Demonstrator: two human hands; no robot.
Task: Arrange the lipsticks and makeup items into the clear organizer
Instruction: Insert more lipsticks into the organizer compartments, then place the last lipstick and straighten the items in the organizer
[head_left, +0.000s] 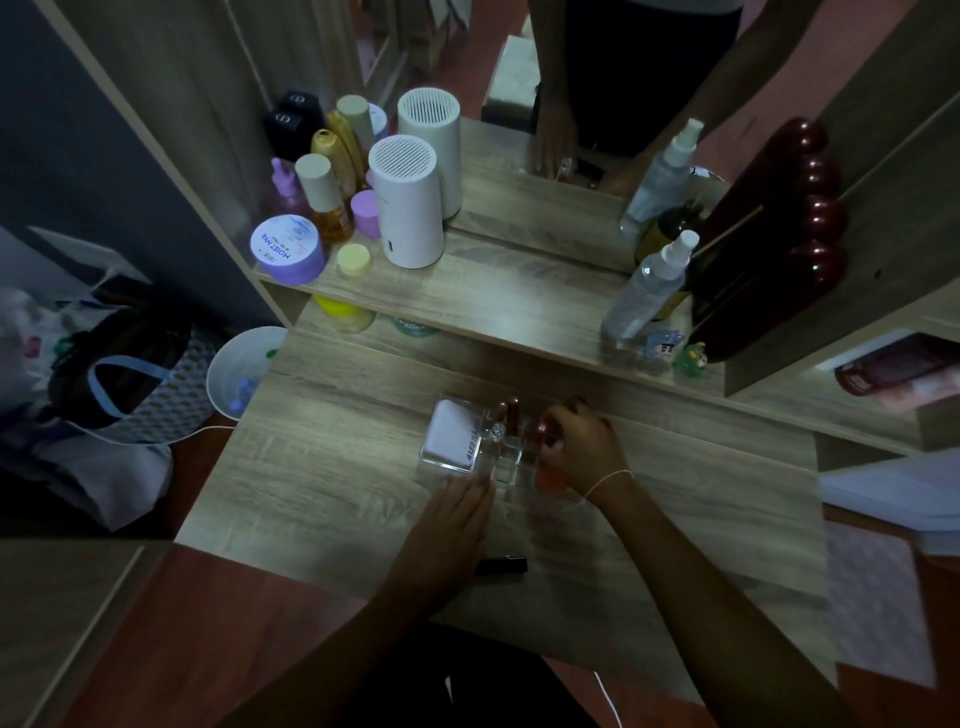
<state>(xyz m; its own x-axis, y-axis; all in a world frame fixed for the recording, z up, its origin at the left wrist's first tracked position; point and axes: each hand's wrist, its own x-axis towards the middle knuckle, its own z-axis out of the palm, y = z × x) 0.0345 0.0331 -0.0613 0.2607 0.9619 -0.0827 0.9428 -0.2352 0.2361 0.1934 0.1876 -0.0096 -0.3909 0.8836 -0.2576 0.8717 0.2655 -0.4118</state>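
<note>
A clear organizer (506, 460) sits mid-table. A pale lilac compact (453, 434) stands in its left part, and two brownish lipsticks (509, 413) stand upright at the back. My right hand (582, 447) is over the organizer's right side, shut on a red lipstick (540, 434). An orange-red item (550, 478) shows in the right compartment below that hand. My left hand (457, 506) lies flat, fingers together, against the organizer's front left edge. A black lipstick tube (501, 565) lies on the table near my left wrist.
On the raised shelf stand a white cylinder (408, 202), a lilac jar (287, 249), bottles and a yellow cap at left, spray bottles (647, 288) and small figurines (675, 351) at right. A mirror rises behind. A white bin (239, 371) and bags sit left of the table.
</note>
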